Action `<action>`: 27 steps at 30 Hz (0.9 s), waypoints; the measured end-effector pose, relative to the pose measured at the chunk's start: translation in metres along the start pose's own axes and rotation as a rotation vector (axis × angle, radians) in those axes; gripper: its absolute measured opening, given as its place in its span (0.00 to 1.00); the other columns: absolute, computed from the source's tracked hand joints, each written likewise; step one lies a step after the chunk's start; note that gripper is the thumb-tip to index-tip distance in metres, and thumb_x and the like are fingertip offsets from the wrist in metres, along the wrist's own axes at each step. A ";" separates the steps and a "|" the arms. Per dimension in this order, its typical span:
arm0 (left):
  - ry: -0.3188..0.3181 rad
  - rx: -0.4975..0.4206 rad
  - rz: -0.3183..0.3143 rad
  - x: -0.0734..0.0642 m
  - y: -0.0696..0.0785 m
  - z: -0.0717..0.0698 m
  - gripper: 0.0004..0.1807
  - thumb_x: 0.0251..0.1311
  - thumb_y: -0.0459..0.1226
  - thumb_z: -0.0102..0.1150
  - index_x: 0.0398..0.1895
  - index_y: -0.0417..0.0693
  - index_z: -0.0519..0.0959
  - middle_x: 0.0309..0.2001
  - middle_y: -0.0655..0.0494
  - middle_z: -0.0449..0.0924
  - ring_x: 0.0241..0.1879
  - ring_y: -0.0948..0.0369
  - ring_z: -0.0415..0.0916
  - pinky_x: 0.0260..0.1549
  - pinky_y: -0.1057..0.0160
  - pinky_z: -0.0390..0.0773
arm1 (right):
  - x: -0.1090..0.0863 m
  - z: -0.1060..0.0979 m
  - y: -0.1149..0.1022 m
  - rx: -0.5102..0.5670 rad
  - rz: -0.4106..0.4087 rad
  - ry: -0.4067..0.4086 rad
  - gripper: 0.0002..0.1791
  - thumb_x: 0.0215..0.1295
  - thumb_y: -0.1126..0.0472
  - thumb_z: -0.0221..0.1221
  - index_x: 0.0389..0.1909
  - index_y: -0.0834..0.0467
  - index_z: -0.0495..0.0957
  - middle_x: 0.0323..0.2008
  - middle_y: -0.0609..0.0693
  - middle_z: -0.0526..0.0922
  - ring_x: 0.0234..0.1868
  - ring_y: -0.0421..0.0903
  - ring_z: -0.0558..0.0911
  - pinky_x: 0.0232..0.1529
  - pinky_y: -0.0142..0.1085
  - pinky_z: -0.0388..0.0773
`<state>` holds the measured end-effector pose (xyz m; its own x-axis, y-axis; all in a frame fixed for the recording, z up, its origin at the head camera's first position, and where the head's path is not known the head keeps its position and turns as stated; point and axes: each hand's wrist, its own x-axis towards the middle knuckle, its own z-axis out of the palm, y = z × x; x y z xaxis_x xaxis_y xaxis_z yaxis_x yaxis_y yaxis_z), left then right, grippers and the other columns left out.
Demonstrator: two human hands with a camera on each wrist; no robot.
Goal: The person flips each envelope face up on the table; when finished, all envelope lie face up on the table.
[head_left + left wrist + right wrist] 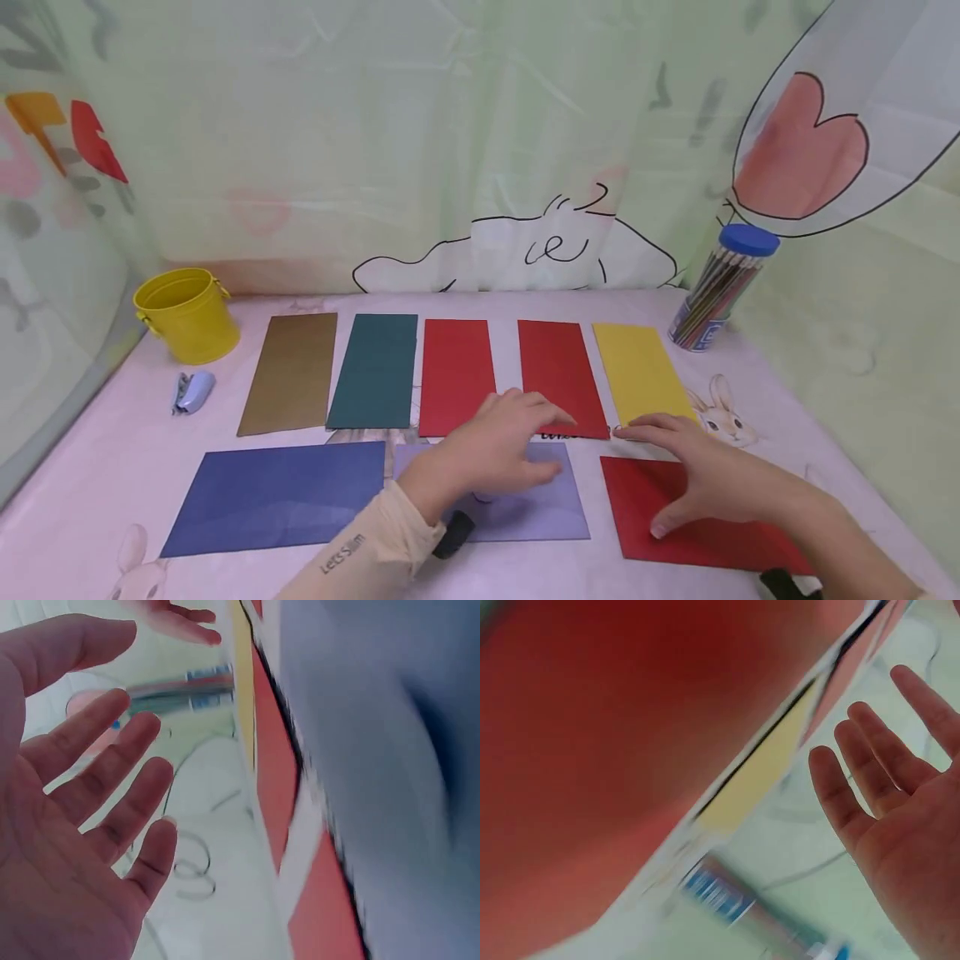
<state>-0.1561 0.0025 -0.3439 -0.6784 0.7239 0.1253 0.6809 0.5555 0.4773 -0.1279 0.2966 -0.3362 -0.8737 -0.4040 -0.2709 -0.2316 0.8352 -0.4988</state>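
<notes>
1. Head view, with the lilac card [542, 510] taken as the clock's centre and twelve at the far side of the counter [225, 579]: the blue card [277, 500] was laid at nine and the front red card [720, 542] at three. In the row behind, the brown card [288, 375] was placed at ten, the green card [372, 371] between ten and eleven, the first rear red card [455, 371] between eleven and twelve, the second rear red card [562, 371] at one and the yellow card [641, 371] at two.
2. Same view: the left hand [510, 446] was held over the lilac card, fingers relaxed, nothing gripped. The right hand [690, 467] was held over the front red card, loosely spread; whether that card was touched by its thumb could not be told.
3. Same view: the setting-out of cards was judged mostly done, since all eight were laid flat in two rows and no overlap was seen. Whether any straightening was left could not be told.
4. Left wrist view: the left hand was shown at nine, palm bare, fingers parted; the cards at three were blurred.
5. Right wrist view: the right hand was shown at three, fingers extended and nothing grasped, with blurred red at ten.
</notes>
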 end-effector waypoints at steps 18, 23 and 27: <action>-0.262 -0.026 -0.040 0.037 0.035 0.054 0.46 0.51 0.63 0.71 0.75 0.70 0.65 0.71 0.72 0.61 0.69 0.68 0.55 0.66 0.61 0.61 | -0.062 -0.015 0.110 0.059 0.212 -0.013 0.69 0.23 0.43 0.83 0.72 0.61 0.62 0.64 0.72 0.61 0.58 0.72 0.64 0.35 0.43 0.85; -0.285 0.118 -0.060 0.036 0.044 0.062 0.48 0.50 0.66 0.68 0.76 0.71 0.63 0.72 0.71 0.59 0.71 0.65 0.52 0.69 0.55 0.56 | -0.065 -0.012 0.117 0.087 0.236 -0.036 0.69 0.23 0.42 0.82 0.72 0.63 0.62 0.65 0.74 0.60 0.58 0.73 0.63 0.36 0.43 0.85; -0.282 0.205 -0.065 0.036 0.049 0.065 0.48 0.50 0.69 0.66 0.75 0.69 0.65 0.72 0.70 0.59 0.70 0.66 0.54 0.69 0.56 0.56 | -0.067 -0.011 0.121 0.086 0.222 -0.027 0.68 0.24 0.43 0.82 0.71 0.63 0.63 0.65 0.73 0.60 0.58 0.73 0.63 0.36 0.41 0.85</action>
<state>-0.1291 0.0822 -0.3722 -0.6385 0.7532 -0.1579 0.6997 0.6536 0.2884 -0.1023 0.4285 -0.3692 -0.8871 -0.2250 -0.4031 0.0030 0.8704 -0.4923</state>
